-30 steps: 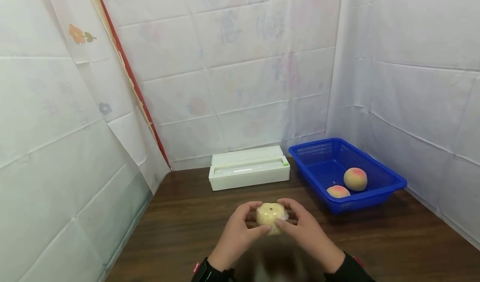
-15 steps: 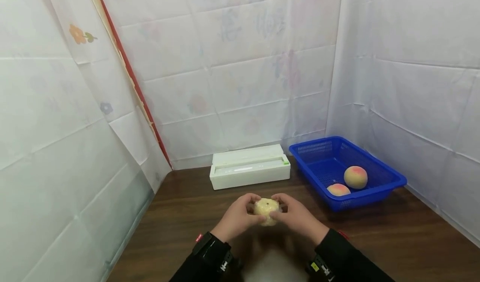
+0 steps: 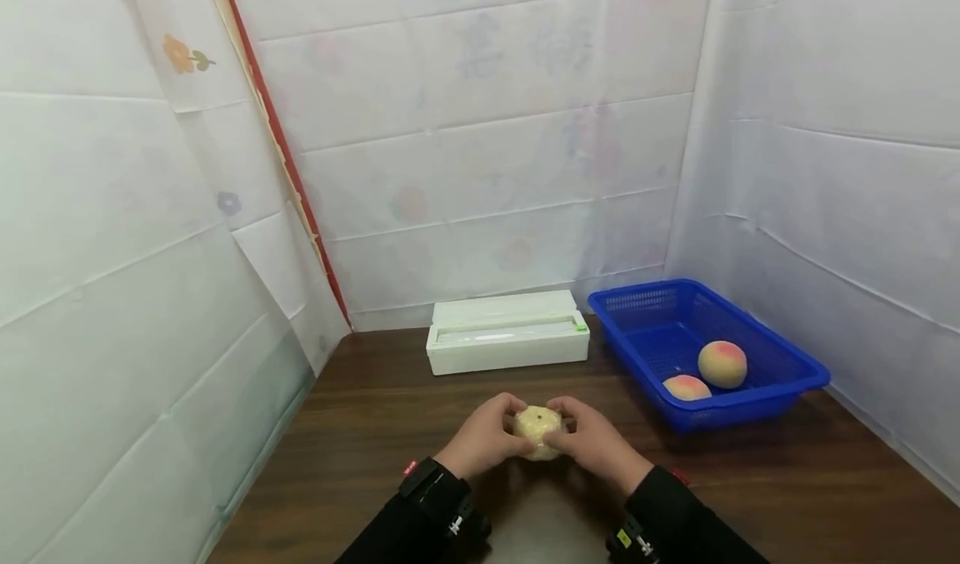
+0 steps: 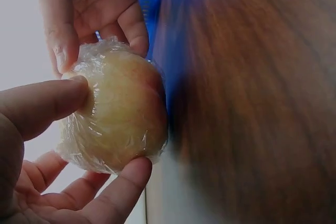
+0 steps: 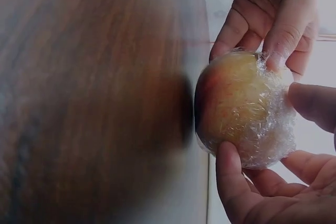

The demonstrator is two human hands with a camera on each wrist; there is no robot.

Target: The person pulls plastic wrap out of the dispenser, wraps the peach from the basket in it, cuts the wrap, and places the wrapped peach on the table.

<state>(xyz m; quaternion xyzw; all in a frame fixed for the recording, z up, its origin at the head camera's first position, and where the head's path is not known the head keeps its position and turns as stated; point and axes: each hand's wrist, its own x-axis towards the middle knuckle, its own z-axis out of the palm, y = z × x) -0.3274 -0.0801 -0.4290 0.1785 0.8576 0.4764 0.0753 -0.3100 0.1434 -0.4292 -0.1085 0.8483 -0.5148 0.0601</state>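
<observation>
A pale yellow peach [image 3: 539,432] wrapped in clear cling film is held between both hands over the near middle of the table. The left hand [image 3: 483,437] grips its left side, thumb pressed on the near face and fingers round the far side. From the opposite side the right hand [image 3: 597,441] grips it in the same way. Both wrist views show crinkled film gathered on one part of the peach [image 4: 123,108] and a reddish blush on the side facing the tabletop [image 5: 94,103], close over the wood.
A long white box [image 3: 510,353] with its lid raised stands at the back, a green tab at its right end. Right of it is a blue plastic basket [image 3: 652,285] holding two peaches [image 3: 722,364]. White sheeting [image 3: 480,172] encloses the table.
The wrapped peach has come down and slightly left in both hands, and looks smaller in the head view. More of the sleeves shows. The head view has shifted a little.
</observation>
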